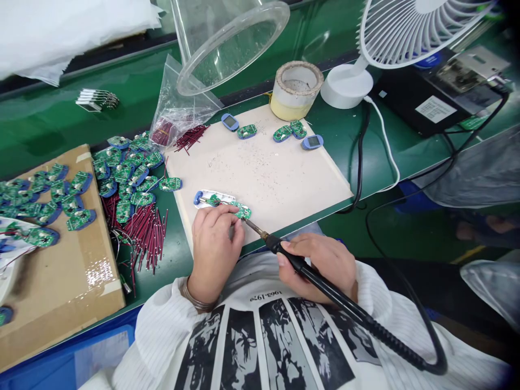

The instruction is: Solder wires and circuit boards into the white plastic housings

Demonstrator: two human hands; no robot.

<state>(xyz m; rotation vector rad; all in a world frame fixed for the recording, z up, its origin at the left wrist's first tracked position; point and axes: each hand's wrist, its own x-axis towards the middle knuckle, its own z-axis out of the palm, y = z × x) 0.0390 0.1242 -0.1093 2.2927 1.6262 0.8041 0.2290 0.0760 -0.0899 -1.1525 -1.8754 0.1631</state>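
My left hand [213, 249] pinches a small green circuit board [242, 212] by its edge, just above a pale work mat [260, 162]. Thin wires run from that board to an open white device casing with a blue end [211, 198], lying on the mat beside my fingers. My right hand [317, 265] grips a black soldering iron [303, 265] like a pen. The iron's metal tip [252, 226] sits right at the board's lower edge. Whether it touches the board is hard to tell.
Several green boards in blue casings [125, 173] lie heaped left of the mat, some on a cardboard sheet [60, 271], beside cut red-black wires [146, 233]. A tip-cleaner pot [296, 89], clear plastic dome [231, 43], desk fan [406, 32] and soldering station [439, 86] stand behind.
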